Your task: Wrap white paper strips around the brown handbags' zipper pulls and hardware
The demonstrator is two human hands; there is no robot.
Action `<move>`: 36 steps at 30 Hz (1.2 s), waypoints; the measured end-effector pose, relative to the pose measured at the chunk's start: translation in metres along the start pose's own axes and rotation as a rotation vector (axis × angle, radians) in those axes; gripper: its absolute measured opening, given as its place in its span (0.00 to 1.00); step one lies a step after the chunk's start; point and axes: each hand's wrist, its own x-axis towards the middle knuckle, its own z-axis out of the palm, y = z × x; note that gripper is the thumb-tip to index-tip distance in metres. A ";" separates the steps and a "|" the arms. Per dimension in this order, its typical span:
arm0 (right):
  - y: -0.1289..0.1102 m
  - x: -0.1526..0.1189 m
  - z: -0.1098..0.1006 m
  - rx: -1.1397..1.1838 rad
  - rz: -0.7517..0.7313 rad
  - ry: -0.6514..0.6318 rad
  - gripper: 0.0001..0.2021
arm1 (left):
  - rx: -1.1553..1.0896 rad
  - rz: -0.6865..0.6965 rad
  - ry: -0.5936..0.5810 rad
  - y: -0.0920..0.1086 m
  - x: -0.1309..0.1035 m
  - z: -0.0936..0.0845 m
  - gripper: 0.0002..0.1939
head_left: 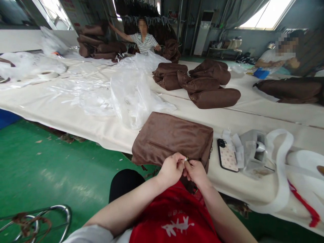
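Note:
A brown handbag (177,133) lies flat at the table's front edge, its zipped pocket facing up. My left hand (173,168) and my right hand (196,172) meet at the bag's near right corner, fingertips almost touching. Both are closed in a pinch. Between the fingertips shows a tiny whitish piece (186,159) beside a bit of gold-coloured metal; what exactly it is, I cannot make out. Below my hands, part of the bag hangs over the edge toward my red apron (174,216).
Right of the bag lie a phone (229,157), a clear plastic box (254,152) and a roll of white material (303,165). Behind are crumpled plastic bags (131,98) and several brown bags (215,98). Two people work across the table. A metal-framed stool (67,216) stands at lower left.

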 end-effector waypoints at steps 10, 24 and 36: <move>-0.009 -0.019 0.008 0.562 0.011 -0.041 0.10 | 0.247 0.195 0.110 -0.001 -0.009 0.006 0.09; -0.006 -0.023 0.010 0.639 -0.028 -0.093 0.13 | 0.436 0.200 0.243 0.000 -0.012 0.001 0.11; 0.000 -0.019 0.007 0.549 -0.064 -0.087 0.12 | 0.329 0.478 0.181 -0.006 -0.009 -0.011 0.13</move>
